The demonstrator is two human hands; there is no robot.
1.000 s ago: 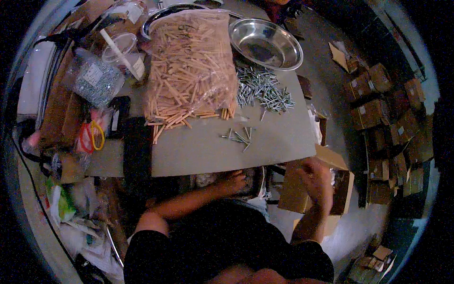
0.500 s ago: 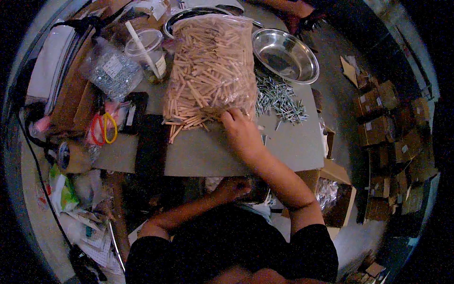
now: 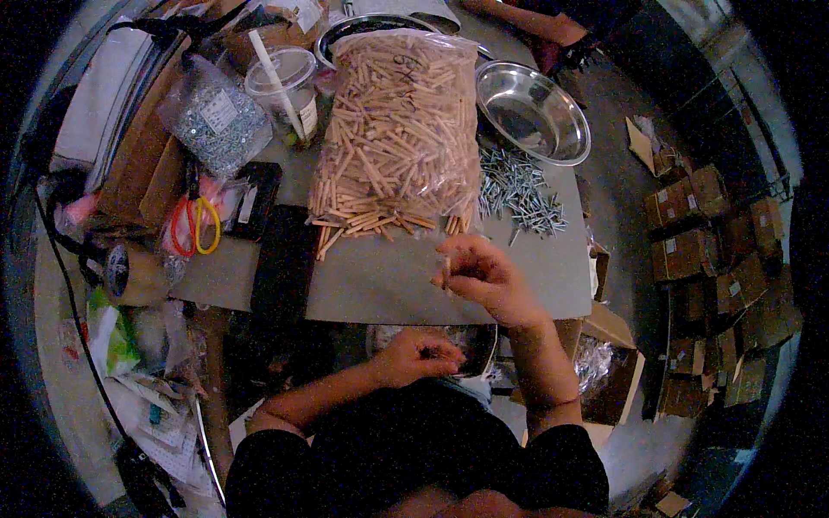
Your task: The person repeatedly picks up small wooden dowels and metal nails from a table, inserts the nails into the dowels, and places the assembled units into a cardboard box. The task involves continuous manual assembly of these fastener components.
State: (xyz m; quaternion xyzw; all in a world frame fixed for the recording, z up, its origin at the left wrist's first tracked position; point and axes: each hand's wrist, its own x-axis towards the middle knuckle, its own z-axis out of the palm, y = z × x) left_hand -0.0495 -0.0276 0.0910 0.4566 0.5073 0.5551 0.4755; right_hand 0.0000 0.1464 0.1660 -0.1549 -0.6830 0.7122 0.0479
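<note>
A large clear plastic bag (image 3: pixel 393 129) full of short wooden dowels lies on the table, with loose dowels (image 3: pixel 358 224) spilling from its near end. Just in front of that end, my right hand (image 3: pixel 490 281) pinches one small wooden dowel (image 3: pixel 447 269) between thumb and fingers. My left hand (image 3: pixel 414 356) is below the table's near edge, its fingers curled together; whatever they may hold is hidden. To the right of the bag lies a heap of metal screws (image 3: pixel 522 194).
A steel bowl (image 3: pixel 534 112) sits beyond the screws. On the left are a plastic cup (image 3: pixel 285 91) with a straw, a bag of metal hardware (image 3: pixel 220 121) and scissors (image 3: pixel 197 226) with red and yellow handles. Cardboard boxes (image 3: pixel 691 233) are stacked at right; another person's arm (image 3: pixel 540 22) shows at the far side.
My right hand has drawn back from the bag's near end toward me, now with a dowel in its fingers. My left hand has shifted slightly, staying below the table edge.
</note>
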